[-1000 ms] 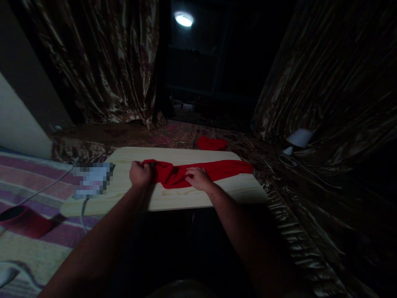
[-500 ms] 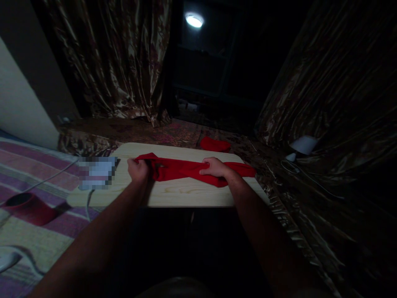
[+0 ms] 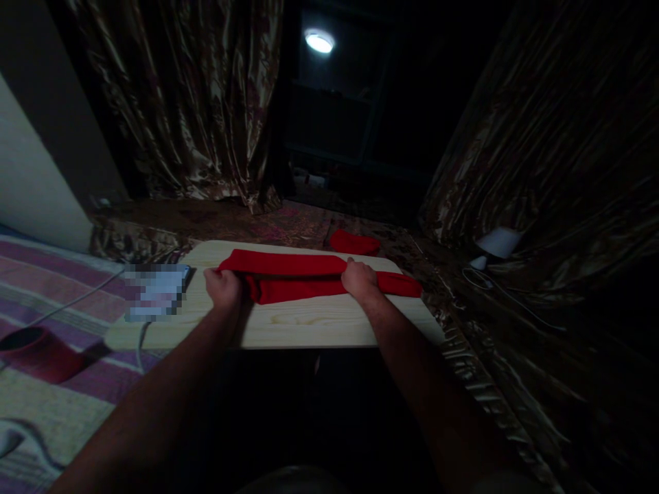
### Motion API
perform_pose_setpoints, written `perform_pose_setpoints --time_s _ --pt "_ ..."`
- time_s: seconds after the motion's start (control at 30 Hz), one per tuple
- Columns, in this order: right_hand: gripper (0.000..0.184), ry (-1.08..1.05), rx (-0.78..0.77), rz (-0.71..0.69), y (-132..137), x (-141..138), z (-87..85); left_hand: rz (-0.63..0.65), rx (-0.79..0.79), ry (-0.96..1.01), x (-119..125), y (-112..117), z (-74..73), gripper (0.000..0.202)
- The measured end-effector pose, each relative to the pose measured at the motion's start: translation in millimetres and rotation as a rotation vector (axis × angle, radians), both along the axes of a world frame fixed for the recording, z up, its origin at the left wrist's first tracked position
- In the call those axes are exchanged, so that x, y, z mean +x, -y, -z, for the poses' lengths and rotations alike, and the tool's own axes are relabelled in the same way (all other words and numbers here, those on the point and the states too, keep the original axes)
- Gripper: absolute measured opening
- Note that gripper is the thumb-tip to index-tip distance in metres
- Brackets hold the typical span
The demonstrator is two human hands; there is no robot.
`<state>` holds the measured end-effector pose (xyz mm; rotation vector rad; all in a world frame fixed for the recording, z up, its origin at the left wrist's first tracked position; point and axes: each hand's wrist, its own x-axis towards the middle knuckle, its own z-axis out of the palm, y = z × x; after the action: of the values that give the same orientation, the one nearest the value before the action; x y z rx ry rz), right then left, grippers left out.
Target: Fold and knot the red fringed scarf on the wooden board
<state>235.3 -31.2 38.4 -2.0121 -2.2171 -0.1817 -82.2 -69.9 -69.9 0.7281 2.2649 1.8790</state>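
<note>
A long red cloth (image 3: 288, 263) stretches across the pale wooden board (image 3: 309, 329), its exact kind unclear in the dim light. At its left end my left hand (image 3: 224, 288) is closed on the fabric. My right hand (image 3: 360, 278) grips it farther right, fingers curled around the edge. Between the hands the cloth lies in two lengthwise layers with a dark gap between them. A narrower tail of it runs past my right hand to the board's right side. Palms and some fingertips are hidden.
Behind the board lies another red cloth piece (image 3: 354, 242). A blurred-out flat device (image 3: 158, 291) with a cable rests at the board's left. A red cup-like object (image 3: 44, 355) is on the striped bedspread (image 3: 31, 274). A white lamp (image 3: 498, 242) stands at right.
The cloth's far layer has been raised and spread into a straight band between my hands. My right hand has shifted its grip to the upper edge. The cloth's near edge looks straighter.
</note>
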Motion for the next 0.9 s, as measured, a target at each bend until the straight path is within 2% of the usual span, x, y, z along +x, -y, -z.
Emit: perform_pose_setpoints --time_s 0.1,0.23,0.4,0.47,0.53,0.63,0.73,0.9 --pt "0.050 -0.044 -0.109 -0.013 1.9 -3.2 17.1 0.018 -0.032 -0.021 -1.0 -0.4 0.5 0.004" --pt "0.059 -0.052 -0.070 -0.037 4.1 -2.5 36.2 0.002 -0.046 -0.014 -0.4 -0.5 -2.4 0.002" --pt "0.068 -0.083 0.126 -0.158 1.1 4.7 55.0 -0.008 -0.020 0.001 0.6 -1.0 -4.0 0.004" --pt "0.073 -0.115 0.219 -0.172 -1.2 7.7 59.8 -0.006 0.002 0.004 0.1 -2.6 -2.2 0.004" --pt "0.080 -0.162 0.245 -0.173 -4.6 9.8 62.8 -0.008 0.020 0.002 -0.9 -4.4 -0.2 0.004" --pt "0.087 -0.197 0.070 -0.190 -11.9 12.6 65.4 -0.019 0.022 0.005 -2.3 -5.8 0.9 0.004" --pt "0.082 -0.153 -0.103 -0.187 -18.6 16.4 66.6 -0.026 0.018 -0.004 -2.4 -5.0 -0.5 0.006" --pt "0.062 -0.066 -0.094 -0.045 -18.0 24.9 61.4 -0.038 0.014 -0.026 -0.1 -2.6 -3.2 0.005"
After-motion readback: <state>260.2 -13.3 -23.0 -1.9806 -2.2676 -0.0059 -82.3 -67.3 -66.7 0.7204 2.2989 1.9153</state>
